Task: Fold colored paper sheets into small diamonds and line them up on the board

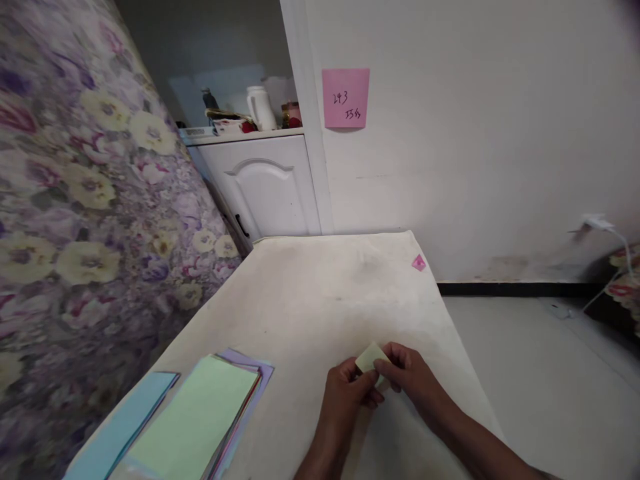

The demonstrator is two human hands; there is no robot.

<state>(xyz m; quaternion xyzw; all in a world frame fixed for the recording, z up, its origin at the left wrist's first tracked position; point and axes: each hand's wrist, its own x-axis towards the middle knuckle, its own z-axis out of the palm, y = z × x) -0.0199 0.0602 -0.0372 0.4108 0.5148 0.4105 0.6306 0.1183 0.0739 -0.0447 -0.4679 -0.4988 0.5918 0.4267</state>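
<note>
A small pale green piece of paper (369, 355), seemingly folded, is held between both hands above the table. My left hand (346, 393) grips its lower left side, with the thumb on top and the fingers curled beneath. From the right, my right hand (404, 368) pinches the paper's edge between thumb and fingers. The two hands nearly meet at the paper, and its lower part is hidden behind the thumbs.
To the left on the cloth-covered table (310, 293) lie a stack of coloured paper (200, 413) with light green on top and blue sheets (135, 420). A small pink folded paper (419, 263) rests at the far right corner. A floral curtain (100, 200) borders the left.
</note>
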